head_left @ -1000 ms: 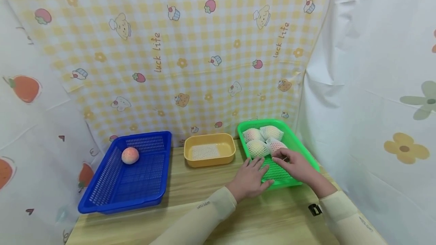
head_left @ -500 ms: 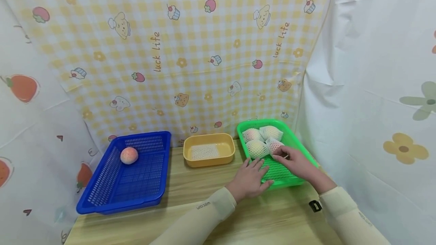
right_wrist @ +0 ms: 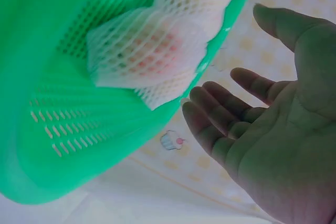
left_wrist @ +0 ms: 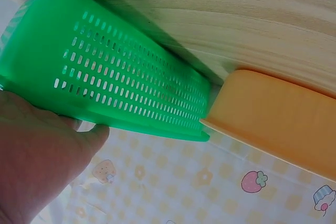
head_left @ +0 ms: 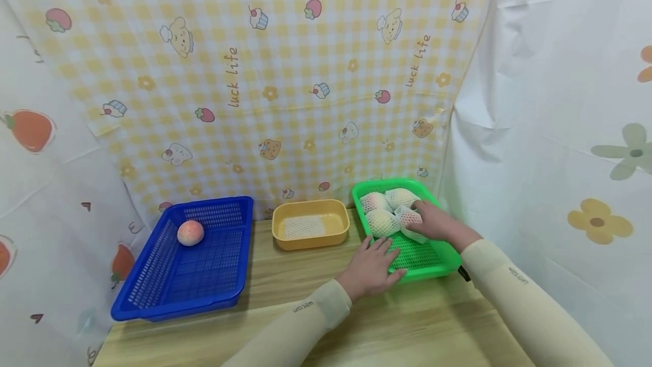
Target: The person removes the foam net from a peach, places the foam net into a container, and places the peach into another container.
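Several peaches in white foam nets lie toward the back of the green basket (head_left: 425,273). One pinkish-red netted peach (head_left: 406,218) is nearest my right hand (head_left: 437,223), which reaches over the basket's right side. In the right wrist view that hand (right_wrist: 273,114) has loosely bent, separated fingers and holds nothing; the netted peach (right_wrist: 147,51) is apart from it there. My left hand (head_left: 369,271) rests on the basket's near left rim with spread, fairly straight fingers. The left wrist view shows this hand (left_wrist: 44,150) along the rim, part of it cut off by the frame.
On the left stands a blue basket (head_left: 178,306) with one bare peach (head_left: 191,233). Between the baskets is a yellow container (head_left: 311,242) with white foam netting (head_left: 304,226) in it. A small black object (head_left: 464,273) lies by the green basket's right corner. A patterned curtain (head_left: 290,112) hangs behind.
My right hand has moved from the near end of the red netted peach up and away to its right side, its fingers no longer bunched together. My left hand stays on the rim.
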Motion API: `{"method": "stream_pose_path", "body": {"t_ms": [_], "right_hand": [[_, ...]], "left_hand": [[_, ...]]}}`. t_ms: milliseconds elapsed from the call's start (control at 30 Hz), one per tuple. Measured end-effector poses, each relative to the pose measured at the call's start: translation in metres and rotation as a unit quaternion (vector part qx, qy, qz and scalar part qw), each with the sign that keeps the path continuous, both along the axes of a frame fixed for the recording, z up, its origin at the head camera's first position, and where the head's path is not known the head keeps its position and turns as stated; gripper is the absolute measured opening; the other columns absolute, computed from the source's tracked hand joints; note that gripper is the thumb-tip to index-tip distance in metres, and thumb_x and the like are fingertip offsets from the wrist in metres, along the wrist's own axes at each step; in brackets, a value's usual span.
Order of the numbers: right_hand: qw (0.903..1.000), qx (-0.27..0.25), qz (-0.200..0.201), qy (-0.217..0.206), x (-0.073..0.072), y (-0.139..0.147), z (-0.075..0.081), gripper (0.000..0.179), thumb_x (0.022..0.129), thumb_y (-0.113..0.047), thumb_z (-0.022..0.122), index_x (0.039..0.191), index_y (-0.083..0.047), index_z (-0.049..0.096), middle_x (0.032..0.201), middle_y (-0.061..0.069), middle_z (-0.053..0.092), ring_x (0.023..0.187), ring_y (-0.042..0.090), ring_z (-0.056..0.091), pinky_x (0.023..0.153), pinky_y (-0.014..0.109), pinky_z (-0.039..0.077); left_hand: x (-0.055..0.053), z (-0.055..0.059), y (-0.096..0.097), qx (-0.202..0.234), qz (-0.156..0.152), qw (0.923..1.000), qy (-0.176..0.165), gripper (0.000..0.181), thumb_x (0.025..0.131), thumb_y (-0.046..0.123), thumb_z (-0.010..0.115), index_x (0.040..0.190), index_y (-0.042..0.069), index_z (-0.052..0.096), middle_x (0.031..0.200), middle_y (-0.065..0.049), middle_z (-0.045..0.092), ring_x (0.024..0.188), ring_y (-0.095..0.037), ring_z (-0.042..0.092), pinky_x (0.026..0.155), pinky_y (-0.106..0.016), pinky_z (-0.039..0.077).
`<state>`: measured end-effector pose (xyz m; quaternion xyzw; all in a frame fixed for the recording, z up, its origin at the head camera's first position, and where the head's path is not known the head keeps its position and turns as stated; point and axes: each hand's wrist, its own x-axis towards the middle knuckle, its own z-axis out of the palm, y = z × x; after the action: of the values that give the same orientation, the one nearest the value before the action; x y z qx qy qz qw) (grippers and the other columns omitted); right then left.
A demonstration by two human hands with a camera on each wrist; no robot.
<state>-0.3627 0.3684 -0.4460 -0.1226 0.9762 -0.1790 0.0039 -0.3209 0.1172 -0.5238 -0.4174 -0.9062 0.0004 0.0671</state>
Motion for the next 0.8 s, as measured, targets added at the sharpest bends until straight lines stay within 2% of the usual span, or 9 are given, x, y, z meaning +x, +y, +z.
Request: {"method": "stream_pose_path", "body": {"t_ms": [200, 500, 800], "right_hand": [[0.9987, 0.040, -0.006, -0.032, -0.020, 0.008, -0.001, 0.079, 0.105, -0.037, 0.077, 0.154, 0.017, 0.045, 0.153, 0.041, 0.050, 0.140, 0.058, 0.053, 0.112, 0.067, 0.048], [0.9954, 0.051, -0.025, -0.078, -0.041, 0.012, 0.001, 0.086, 0.103, -0.040, 0.079, 0.159, 0.014, 0.042, 0.159, 0.042, 0.043, 0.146, 0.059, 0.045, 0.115, 0.069, 0.045], [0.9942, 0.055, -0.032, -0.087, -0.055, 0.011, -0.007, 0.087, 0.098, -0.037, 0.085, 0.154, 0.017, 0.046, 0.157, 0.042, 0.046, 0.147, 0.059, 0.044, 0.117, 0.068, 0.044]], "left_hand": [[0.000, -0.001, 0.000, 0.000, -0.002, 1.0000, -0.001, 0.077, 0.114, 0.071, 0.015, 0.170, 0.028, 0.047, 0.177, -0.002, 0.039, 0.164, -0.024, 0.034, 0.135, -0.051, 0.021], [0.001, 0.000, -0.001, -0.001, -0.001, 1.0000, 0.004, 0.077, 0.114, 0.072, 0.016, 0.169, 0.029, 0.048, 0.175, -0.001, 0.042, 0.163, -0.022, 0.036, 0.134, -0.050, 0.022], [0.001, 0.000, -0.002, 0.003, -0.003, 1.0000, 0.009, 0.076, 0.114, 0.071, 0.017, 0.168, 0.028, 0.050, 0.173, -0.001, 0.045, 0.161, -0.022, 0.038, 0.134, -0.051, 0.024]]}}
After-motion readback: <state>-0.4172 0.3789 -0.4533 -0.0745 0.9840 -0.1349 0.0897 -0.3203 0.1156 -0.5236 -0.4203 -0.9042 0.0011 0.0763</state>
